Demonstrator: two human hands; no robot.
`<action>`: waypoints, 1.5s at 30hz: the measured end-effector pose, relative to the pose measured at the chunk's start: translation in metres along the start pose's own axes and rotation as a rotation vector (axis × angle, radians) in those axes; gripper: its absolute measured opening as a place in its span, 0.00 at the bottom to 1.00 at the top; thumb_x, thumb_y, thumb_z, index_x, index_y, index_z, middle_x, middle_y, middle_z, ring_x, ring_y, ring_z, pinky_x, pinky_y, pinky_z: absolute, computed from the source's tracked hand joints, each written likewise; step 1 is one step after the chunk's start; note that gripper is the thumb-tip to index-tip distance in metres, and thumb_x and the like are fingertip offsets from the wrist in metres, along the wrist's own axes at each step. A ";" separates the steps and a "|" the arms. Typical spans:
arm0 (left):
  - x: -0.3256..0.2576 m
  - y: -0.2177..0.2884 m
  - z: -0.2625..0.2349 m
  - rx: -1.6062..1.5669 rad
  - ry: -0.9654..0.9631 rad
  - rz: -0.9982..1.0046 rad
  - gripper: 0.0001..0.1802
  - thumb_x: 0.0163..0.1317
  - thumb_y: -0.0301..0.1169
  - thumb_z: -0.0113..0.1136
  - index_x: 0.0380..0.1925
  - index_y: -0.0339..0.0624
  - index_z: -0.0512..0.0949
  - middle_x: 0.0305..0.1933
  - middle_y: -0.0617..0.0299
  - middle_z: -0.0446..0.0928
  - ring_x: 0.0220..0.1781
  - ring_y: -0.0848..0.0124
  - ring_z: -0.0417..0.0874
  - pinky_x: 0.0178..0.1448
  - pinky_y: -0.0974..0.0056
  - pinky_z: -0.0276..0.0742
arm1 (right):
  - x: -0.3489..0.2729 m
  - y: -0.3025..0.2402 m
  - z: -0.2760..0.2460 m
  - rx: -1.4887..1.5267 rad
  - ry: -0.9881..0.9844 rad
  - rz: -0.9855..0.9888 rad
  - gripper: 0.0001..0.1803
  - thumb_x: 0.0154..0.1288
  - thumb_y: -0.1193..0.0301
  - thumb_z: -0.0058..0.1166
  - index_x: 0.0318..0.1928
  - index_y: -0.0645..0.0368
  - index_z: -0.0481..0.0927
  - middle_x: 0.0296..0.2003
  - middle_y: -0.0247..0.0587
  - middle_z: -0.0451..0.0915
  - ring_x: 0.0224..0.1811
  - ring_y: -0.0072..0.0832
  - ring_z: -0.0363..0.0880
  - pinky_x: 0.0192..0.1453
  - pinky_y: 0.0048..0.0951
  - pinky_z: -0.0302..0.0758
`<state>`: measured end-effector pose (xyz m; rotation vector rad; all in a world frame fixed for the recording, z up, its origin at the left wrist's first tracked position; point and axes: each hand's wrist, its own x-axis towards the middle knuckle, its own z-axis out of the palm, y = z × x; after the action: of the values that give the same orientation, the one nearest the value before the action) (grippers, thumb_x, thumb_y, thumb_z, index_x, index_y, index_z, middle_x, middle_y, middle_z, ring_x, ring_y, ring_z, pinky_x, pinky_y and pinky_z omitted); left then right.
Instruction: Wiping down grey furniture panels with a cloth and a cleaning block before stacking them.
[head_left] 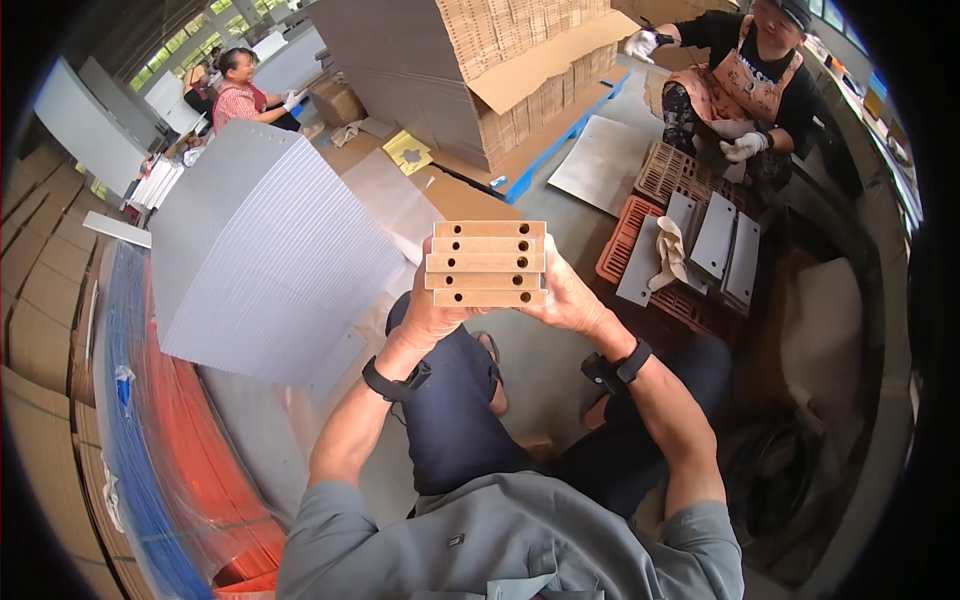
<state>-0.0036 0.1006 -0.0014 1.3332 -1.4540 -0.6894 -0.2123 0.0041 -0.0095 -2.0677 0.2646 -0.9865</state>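
- Already gathered into a stack of five boards [487,263], with holes [523,262] in the facing edges; not yet flush at the sides.
- Also visible on orange crates [622,238]: separate grey panels [712,236].
- Held out in front, grasped from both sides by left hand [430,316] and right hand [568,296], with forearms [353,430] converging.

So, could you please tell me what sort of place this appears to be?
Probably a factory workshop, judging by the tall cardboard stack on a blue pallet, the large pile of grey panels, and a co-worker in white gloves.
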 end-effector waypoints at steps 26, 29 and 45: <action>-0.081 -0.010 -0.047 -0.233 0.269 0.161 0.71 0.44 0.61 0.79 0.76 0.38 0.45 0.74 0.49 0.59 0.75 0.57 0.63 0.76 0.51 0.64 | 0.014 -0.030 0.105 0.099 -0.197 -0.013 0.25 0.67 0.59 0.67 0.60 0.57 0.80 0.59 0.47 0.79 0.61 0.47 0.77 0.64 0.43 0.75; -0.079 -0.006 -0.049 -0.225 0.269 0.124 0.73 0.47 0.61 0.78 0.78 0.38 0.40 0.75 0.47 0.58 0.77 0.56 0.62 0.76 0.51 0.63 | 0.026 -0.032 0.108 0.169 -0.252 0.137 0.28 0.67 0.57 0.67 0.62 0.58 0.78 0.57 0.49 0.80 0.59 0.45 0.78 0.63 0.44 0.75; -0.050 0.002 -0.015 -0.622 0.550 -0.032 0.41 0.73 0.50 0.59 0.75 0.38 0.56 0.71 0.51 0.65 0.72 0.65 0.66 0.73 0.59 0.64 | 0.073 -0.033 0.080 -0.030 -0.168 0.214 0.52 0.56 0.52 0.75 0.70 0.64 0.59 0.60 0.57 0.72 0.65 0.44 0.74 0.68 0.43 0.72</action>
<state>0.0033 0.1518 -0.0093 0.9468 -0.6946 -0.6549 -0.1099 0.0367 0.0267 -2.0851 0.4058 -0.6802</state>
